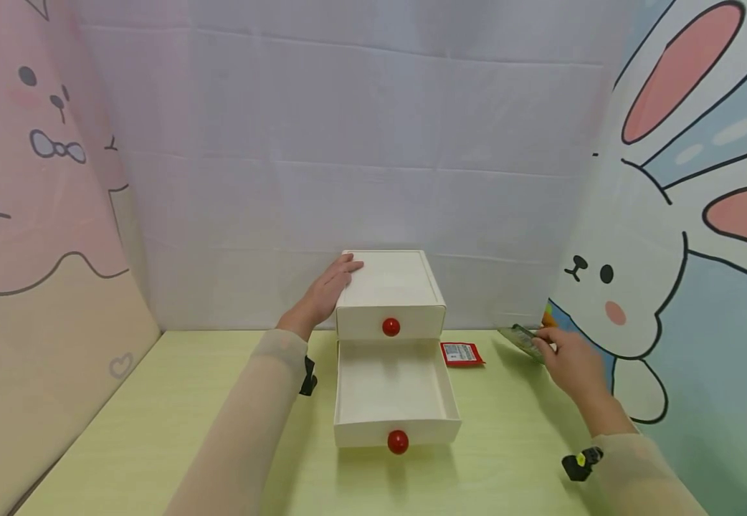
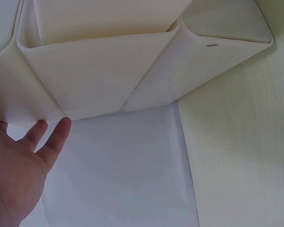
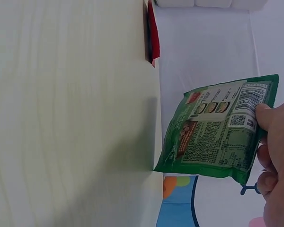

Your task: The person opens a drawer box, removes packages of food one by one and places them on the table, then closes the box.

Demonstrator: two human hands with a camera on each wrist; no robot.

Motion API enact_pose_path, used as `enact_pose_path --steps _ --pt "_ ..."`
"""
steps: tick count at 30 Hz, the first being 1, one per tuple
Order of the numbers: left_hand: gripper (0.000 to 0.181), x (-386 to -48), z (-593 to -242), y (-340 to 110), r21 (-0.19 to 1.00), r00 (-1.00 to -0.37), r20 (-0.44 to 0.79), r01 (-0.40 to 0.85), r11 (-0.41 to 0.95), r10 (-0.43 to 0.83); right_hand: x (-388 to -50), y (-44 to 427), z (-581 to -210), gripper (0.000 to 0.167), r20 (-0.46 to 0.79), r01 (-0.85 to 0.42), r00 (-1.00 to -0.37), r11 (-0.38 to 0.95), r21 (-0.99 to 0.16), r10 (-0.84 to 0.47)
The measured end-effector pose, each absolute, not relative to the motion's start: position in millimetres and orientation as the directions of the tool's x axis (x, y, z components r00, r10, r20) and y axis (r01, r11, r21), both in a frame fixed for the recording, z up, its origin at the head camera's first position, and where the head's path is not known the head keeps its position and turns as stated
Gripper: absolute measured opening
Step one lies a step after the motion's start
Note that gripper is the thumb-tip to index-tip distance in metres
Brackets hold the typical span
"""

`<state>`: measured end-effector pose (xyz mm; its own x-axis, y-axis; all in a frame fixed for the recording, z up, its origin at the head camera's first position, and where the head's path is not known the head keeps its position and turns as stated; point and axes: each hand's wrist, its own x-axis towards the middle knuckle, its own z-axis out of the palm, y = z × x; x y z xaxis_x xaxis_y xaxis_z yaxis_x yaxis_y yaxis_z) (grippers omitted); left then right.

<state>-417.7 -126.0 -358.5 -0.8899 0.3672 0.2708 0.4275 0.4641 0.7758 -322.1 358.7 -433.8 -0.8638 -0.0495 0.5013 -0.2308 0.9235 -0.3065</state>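
A white drawer box (image 1: 389, 279) with red knobs stands at the back of the table, its lower drawer (image 1: 386, 380) pulled out with nothing inside. My left hand (image 1: 330, 287) rests on the box's upper left edge, fingers extended; in the left wrist view the fingertips (image 2: 61, 127) touch its side. On the right, my right hand (image 1: 570, 358) pinches a green printed packet (image 3: 213, 130) by one edge, thumb on its barcode side. The packet is held up off the table, near the back wall. Between box and packet lies a red packet (image 1: 462, 354) with a white label.
The pale wooden table (image 1: 173, 430) meets a white cloth backdrop (image 1: 348, 143) at the back. A pink cartoon panel (image 1: 31, 179) borders the left side and a rabbit-print panel (image 1: 702, 301) the right, close to my right hand.
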Motion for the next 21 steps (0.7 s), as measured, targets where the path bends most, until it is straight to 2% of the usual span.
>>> enact_pose_path --steps 12,18,21 --pt "0.058 -417.9 -358.4 -125.8 0.775 -0.889 0.279 0.431 0.461 0.362 -325.4 362.4 -446.1 0.017 0.302 -0.181 -0.947 0.957 -0.225 -0.109" --pt "0.058 -417.3 -358.1 -126.5 0.775 -0.89 0.275 0.429 0.465 0.364 -328.7 363.2 -455.8 0.013 0.274 -0.213 -0.947 0.967 -0.142 -0.168" --pt "0.059 -416.7 -358.1 -126.7 0.775 -0.891 0.269 0.426 0.466 0.366 -330.9 362.1 -460.1 0.012 0.246 -0.236 -0.949 0.962 -0.137 -0.198"
